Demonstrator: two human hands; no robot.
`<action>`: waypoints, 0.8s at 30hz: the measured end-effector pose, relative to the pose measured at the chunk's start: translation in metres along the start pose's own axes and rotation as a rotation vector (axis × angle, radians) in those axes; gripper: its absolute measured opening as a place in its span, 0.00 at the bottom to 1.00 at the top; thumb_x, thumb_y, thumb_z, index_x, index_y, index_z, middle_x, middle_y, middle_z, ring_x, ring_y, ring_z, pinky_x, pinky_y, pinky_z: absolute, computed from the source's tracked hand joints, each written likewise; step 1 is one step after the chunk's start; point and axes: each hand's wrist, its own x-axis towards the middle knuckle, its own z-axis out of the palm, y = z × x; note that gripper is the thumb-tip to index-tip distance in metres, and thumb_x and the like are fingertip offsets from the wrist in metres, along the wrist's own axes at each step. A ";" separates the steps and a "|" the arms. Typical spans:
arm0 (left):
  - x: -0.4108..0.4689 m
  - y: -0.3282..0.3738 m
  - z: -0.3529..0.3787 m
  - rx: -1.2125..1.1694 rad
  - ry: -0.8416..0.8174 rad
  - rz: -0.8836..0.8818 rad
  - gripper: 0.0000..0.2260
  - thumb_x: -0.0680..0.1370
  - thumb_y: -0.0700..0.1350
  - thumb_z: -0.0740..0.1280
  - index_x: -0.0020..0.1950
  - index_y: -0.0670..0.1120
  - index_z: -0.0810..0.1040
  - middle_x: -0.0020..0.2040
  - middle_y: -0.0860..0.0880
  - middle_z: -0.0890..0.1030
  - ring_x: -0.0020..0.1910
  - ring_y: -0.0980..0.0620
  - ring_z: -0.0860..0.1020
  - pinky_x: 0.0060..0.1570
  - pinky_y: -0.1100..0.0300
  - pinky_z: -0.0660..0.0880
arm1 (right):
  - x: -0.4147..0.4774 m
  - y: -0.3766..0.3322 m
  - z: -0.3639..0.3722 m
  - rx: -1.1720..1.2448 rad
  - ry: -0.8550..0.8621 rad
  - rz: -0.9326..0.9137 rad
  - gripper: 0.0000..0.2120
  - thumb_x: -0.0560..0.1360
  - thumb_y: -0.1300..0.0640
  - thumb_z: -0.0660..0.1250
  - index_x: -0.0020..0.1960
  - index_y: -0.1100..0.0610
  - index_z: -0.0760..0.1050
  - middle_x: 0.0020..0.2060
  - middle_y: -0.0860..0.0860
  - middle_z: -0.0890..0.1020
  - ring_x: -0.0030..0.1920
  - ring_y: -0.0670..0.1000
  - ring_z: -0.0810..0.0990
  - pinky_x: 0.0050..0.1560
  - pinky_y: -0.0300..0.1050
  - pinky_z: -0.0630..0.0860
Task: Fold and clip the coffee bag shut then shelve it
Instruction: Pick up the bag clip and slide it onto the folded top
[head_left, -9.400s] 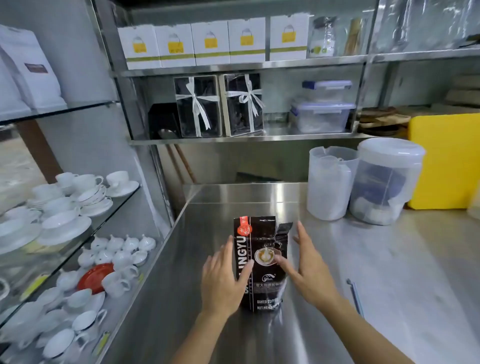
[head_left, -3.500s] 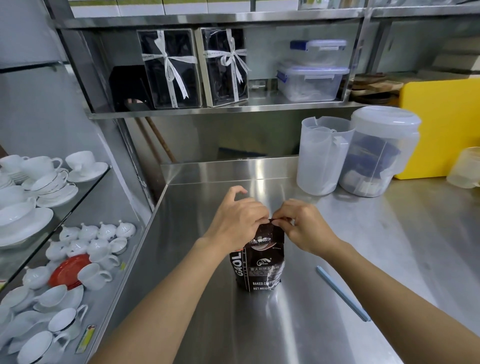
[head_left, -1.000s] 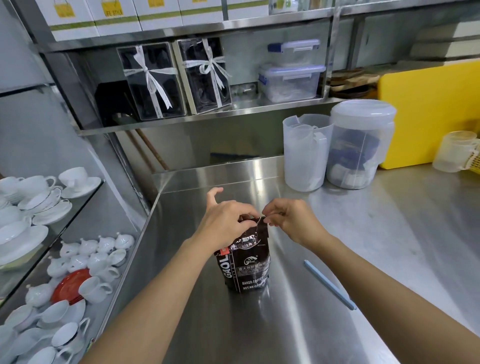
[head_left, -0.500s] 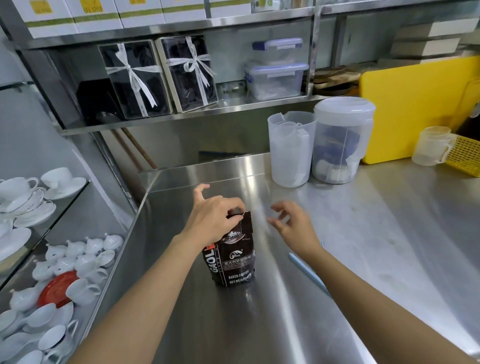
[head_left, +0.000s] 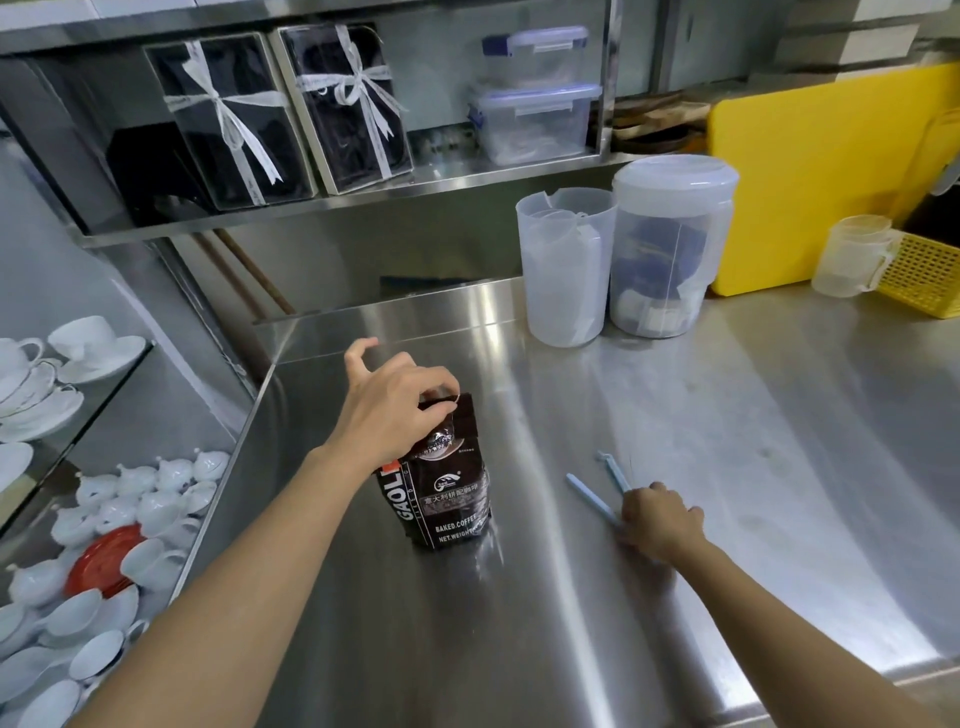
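A dark brown coffee bag (head_left: 452, 499) stands upright on the steel counter (head_left: 727, 426), its top folded down. My left hand (head_left: 389, 415) pinches that folded top and holds it in place. To the right of the bag lies a light blue bag clip (head_left: 602, 491), spread open in a V on the counter. My right hand (head_left: 657, 522) rests over the near end of the clip with its fingers curled around it. The steel shelf (head_left: 457, 179) runs along the back wall above the counter.
Two clear plastic jugs (head_left: 566, 265) (head_left: 670, 244) stand at the back of the counter, with a yellow board (head_left: 810, 171), a small cup (head_left: 852, 254) and a yellow basket (head_left: 924, 275) to their right. Ribbon-tied black boxes (head_left: 291, 114) and tubs (head_left: 535, 93) fill the shelf. White crockery (head_left: 119, 519) fills racks at left.
My right hand let go of the bag's top and dropped to the right onto the blue clip. My left hand stayed on the folded top. The view shifted slightly to the right.
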 end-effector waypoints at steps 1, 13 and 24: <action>0.000 0.000 0.000 0.001 0.000 -0.001 0.01 0.73 0.49 0.68 0.43 0.55 0.78 0.38 0.56 0.81 0.46 0.56 0.74 0.66 0.48 0.44 | 0.002 0.001 0.000 0.035 0.033 -0.017 0.08 0.69 0.57 0.66 0.48 0.55 0.74 0.52 0.56 0.74 0.53 0.58 0.73 0.56 0.54 0.68; 0.003 -0.004 -0.001 0.014 -0.023 -0.007 0.02 0.73 0.51 0.66 0.44 0.57 0.77 0.39 0.53 0.81 0.46 0.58 0.73 0.66 0.51 0.40 | 0.003 -0.026 -0.086 0.999 -0.140 -0.501 0.06 0.68 0.72 0.67 0.37 0.62 0.75 0.47 0.54 0.75 0.44 0.54 0.76 0.44 0.43 0.81; 0.003 -0.001 -0.004 0.023 -0.018 -0.009 0.03 0.74 0.50 0.66 0.46 0.56 0.78 0.40 0.54 0.80 0.48 0.56 0.72 0.67 0.50 0.39 | -0.005 -0.082 -0.112 0.823 -0.097 -0.727 0.04 0.68 0.69 0.69 0.40 0.62 0.77 0.44 0.54 0.76 0.41 0.51 0.74 0.38 0.32 0.74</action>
